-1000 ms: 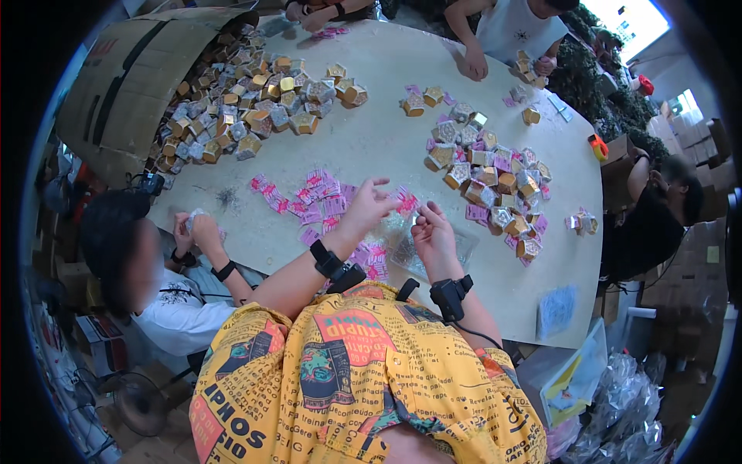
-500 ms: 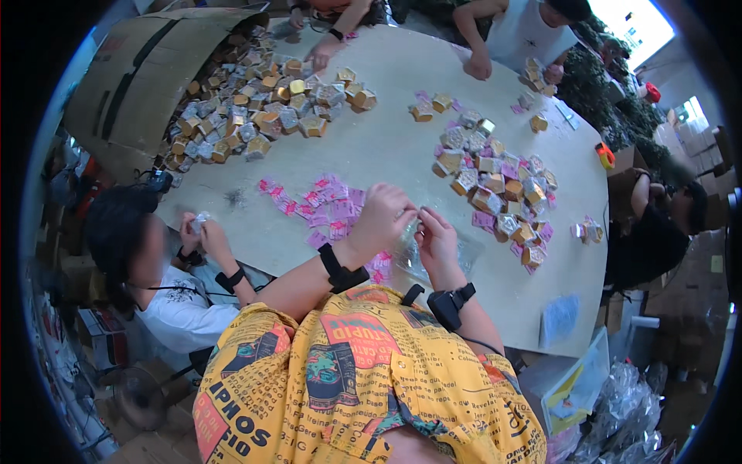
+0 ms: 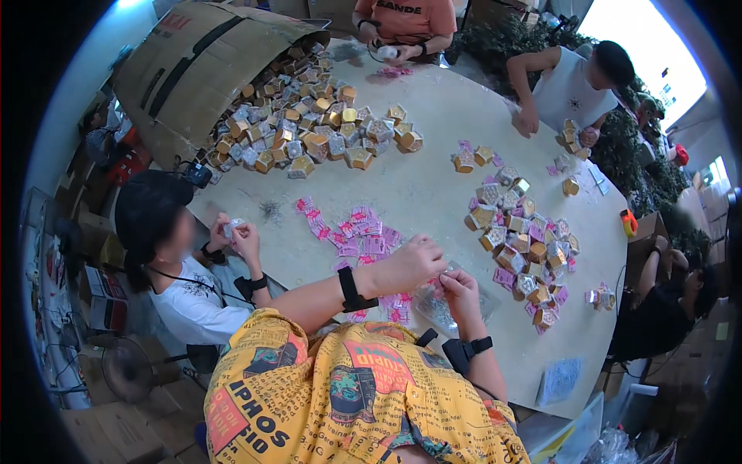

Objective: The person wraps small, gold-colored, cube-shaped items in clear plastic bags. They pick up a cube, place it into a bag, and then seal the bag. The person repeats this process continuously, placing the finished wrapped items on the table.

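Note:
My left hand (image 3: pixel 413 261) and my right hand (image 3: pixel 460 290) meet over the near edge of a round pale table (image 3: pixel 433 185), fingers pinched together on a small pink packet (image 3: pixel 437 284). Both wrists wear black bands. A spread of pink packets (image 3: pixel 352 232) lies on the table just beyond my left hand. A clear plastic bag (image 3: pixel 448 309) sits under my right hand. What the fingers enclose is mostly hidden.
A heap of small gold and silver boxes (image 3: pixel 309 131) spills from a tipped cardboard carton (image 3: pixel 193 69) at far left. Another cluster of boxes (image 3: pixel 522 247) lies at right. Other people sit around the table, one close at my left (image 3: pixel 178 263).
My hands have drawn together and closer to me, from reaching over the pink packets to pinching one between them. The view has also shifted slightly.

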